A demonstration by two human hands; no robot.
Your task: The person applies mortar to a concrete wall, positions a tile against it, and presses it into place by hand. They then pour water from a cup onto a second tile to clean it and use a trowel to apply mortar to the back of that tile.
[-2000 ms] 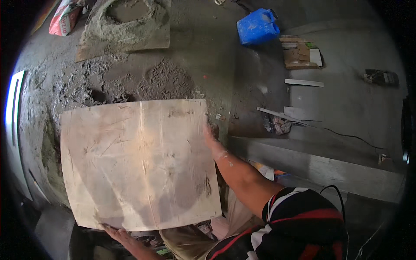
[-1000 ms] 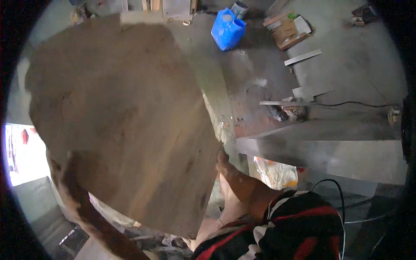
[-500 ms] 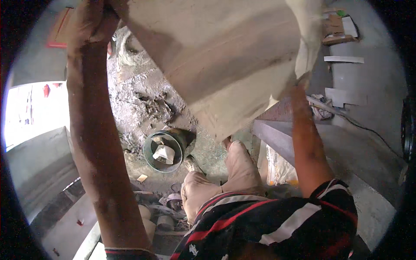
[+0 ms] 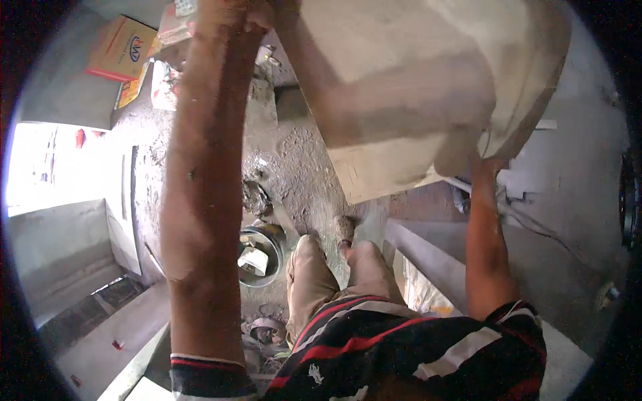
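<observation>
A large beige sheet (image 4: 401, 120), which looks like cardboard, is held up in front of me and tilted, with one corner pointing down. At the top of the picture my left hand (image 4: 251, 15) is closed on the sheet's left edge; its fingers are partly cut off by the frame. Lower down on the other side, my right hand (image 4: 491, 164) grips the lower right edge, and most of its fingers are hidden behind the sheet. Shadows of my arms fall across the beige surface.
A round bucket (image 4: 276, 267) with a white piece inside stands on the wet, muddy floor (image 4: 294, 154) by my legs. Beside my right leg are a grey ledge (image 4: 435, 248) and a white sack (image 4: 422, 294). A brown carton (image 4: 120, 50) lies at the far left.
Both hands and the sheet have shifted to the right in the picture, and the right hand is lower. More of the far left, with the carton, shows. My feet have moved.
</observation>
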